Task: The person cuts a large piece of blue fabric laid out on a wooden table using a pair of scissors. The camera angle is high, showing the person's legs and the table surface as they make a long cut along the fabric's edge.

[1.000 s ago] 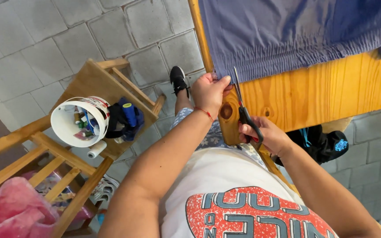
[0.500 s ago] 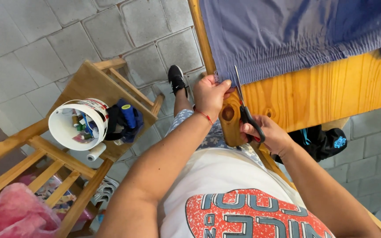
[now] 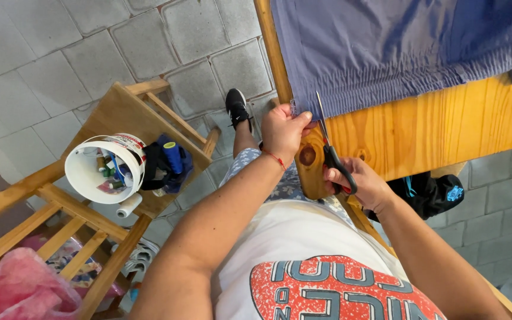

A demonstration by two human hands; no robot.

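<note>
Fabric (image 3: 398, 53), blue-grey with a gathered, ribbed hem, lies over the edge of the wooden table (image 3: 434, 136). Compared with half a second ago, the view sits slightly closer; both hands keep their places at the hem corner. Left hand (image 3: 282, 133) is closed, pinching the fabric's corner. Right hand (image 3: 362, 186) is clamped around the black-and-red handles of the scissors (image 3: 330, 148), blades pointing up at the hem. White bucket (image 3: 105, 169) of spools rests on a wooden stool (image 3: 125, 112) to the left.
</note>
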